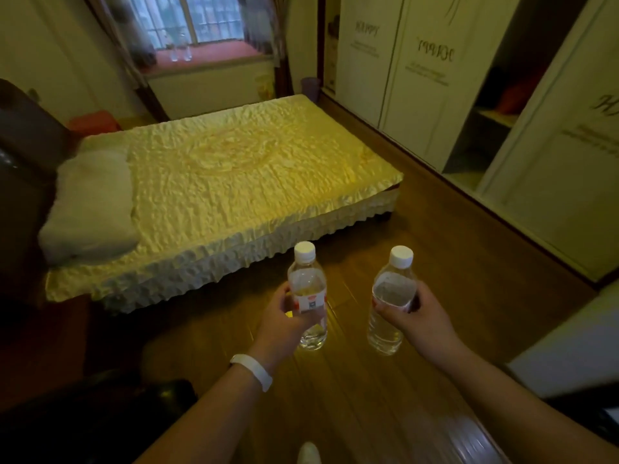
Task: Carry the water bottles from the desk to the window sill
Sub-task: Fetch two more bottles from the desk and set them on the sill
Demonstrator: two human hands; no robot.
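Window sill (217, 52) — two blurred sill bottles (174, 52), details illegible. My left hand (283, 318) grips left bottle (307, 283); my right hand (418, 316) grips right bottle (393, 296).

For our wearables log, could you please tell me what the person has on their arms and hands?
The left forearm and right forearm are bare, with no sleeve in view. A plain white band circles the left wrist. The left hand and right hand are ungloved, and no rings show. The right wrist is bare.
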